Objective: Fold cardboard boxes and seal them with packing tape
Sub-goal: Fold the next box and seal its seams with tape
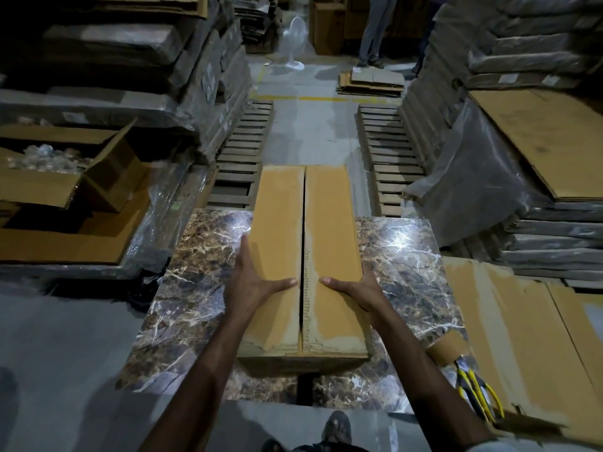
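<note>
Head view: long brown box (277,207), top flaps meeting (dark gap between); left hand (257,282), right hand (354,290) spread, pressing it.

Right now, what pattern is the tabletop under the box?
Tabletop: dark brown marble pattern, white veins; head view.

Far person (375,31) cut off at waist, right hand (357,290) fingers hidden

A glossy brown marble-patterned tabletop (195,288) fills the near middle, with two bright glares on it. Just right of its near corner lie yellow-handled pliers (474,389). Slatted wooden pallets (243,158) flank the grey concrete aisle (313,132) beyond, and plastic-wrapped grey stacks (130,60) rise left and right. Far off stand a white pedestal fan (295,37) and a person in grey trousers (375,31).
</note>
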{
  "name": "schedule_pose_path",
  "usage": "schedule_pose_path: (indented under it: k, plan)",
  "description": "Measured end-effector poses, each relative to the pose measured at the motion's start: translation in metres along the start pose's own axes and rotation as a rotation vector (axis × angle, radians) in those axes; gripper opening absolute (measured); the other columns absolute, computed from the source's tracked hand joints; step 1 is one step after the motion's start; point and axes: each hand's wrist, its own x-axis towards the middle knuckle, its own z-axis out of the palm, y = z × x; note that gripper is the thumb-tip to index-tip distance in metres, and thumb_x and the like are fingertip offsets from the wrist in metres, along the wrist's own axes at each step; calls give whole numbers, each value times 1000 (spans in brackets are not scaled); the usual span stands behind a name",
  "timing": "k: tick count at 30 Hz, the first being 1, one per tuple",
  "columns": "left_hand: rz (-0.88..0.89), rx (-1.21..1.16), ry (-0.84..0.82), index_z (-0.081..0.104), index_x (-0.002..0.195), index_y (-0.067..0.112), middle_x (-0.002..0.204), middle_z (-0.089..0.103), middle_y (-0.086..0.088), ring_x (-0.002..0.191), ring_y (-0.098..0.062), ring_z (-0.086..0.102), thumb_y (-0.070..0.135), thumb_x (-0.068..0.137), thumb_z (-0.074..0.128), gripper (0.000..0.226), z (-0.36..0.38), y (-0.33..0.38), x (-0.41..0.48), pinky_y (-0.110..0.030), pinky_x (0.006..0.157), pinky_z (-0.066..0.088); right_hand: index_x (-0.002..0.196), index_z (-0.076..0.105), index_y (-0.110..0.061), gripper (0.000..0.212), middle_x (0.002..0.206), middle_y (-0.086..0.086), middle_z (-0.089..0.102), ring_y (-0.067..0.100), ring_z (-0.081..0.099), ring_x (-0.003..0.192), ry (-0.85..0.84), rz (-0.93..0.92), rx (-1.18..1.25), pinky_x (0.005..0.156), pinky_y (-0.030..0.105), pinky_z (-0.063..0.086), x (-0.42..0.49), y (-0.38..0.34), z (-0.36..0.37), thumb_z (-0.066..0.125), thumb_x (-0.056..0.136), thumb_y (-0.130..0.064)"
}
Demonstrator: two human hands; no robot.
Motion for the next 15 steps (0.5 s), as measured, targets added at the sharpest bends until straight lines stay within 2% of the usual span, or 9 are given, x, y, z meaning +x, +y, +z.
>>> schedule_pose_path:
  k: [2,3,5,6,9,11,13,15]
  plan:
    - [-105,-284,-118,-3,164,38,167,33,-7,142,-36,47,68,38,99,164,-8,-21,13,-58,111,45,138,41,-25,99,123,9,68,30,72,105,-63,87,115,86,53,62,2,4,-1,101,59,-31]
    - [-151,-393,-174,16,163,34,160,45,-8,134,-34,56,69,32,99,159,-9,-31,17,-57,107,50,138,43,-23,101,121,10,70,31,74,102,-72,103,125,84,55,62,2,4,-1,102,56,-32]
    - [-182,-501,-264,61,136,22,131,71,-10,107,-29,74,69,28,100,124,-5,-40,17,-53,95,60,137,49,-19,105,117,12,74,33,76,98,-103,110,113,80,55,63,2,2,1,105,50,-35]
    - [-171,-534,-293,70,123,21,117,78,-9,97,-27,77,64,36,102,102,-5,-40,14,-50,89,62,137,53,-16,100,115,12,75,32,76,96,-124,113,109,78,53,64,0,-1,2,104,52,-32]
    - [-121,-590,-296,75,116,19,102,81,-3,86,-21,79,42,63,98,62,-7,-33,-1,-37,73,63,132,60,-14,80,110,7,78,24,77,91,-146,75,50,70,40,64,-9,-2,2,100,63,-23]
    - [-89,-597,-284,75,115,20,100,81,-1,83,-18,79,37,68,96,54,-9,-36,-9,-32,68,62,134,57,-22,89,111,0,77,20,77,93,-121,51,-18,74,38,64,-18,1,3,102,58,-34]
    - [-63,-567,-318,71,123,23,104,80,2,89,-18,78,44,64,99,68,-11,-48,-16,-37,76,64,138,51,-30,109,117,-3,75,18,75,100,-88,53,-74,84,44,63,-28,9,3,105,45,-47]
    - [-42,-521,-345,65,131,30,112,79,4,98,-19,77,56,54,101,90,-13,-60,-23,-47,88,63,139,49,-31,113,121,-3,74,17,73,105,-91,26,-88,91,47,62,-39,17,5,105,43,-49]
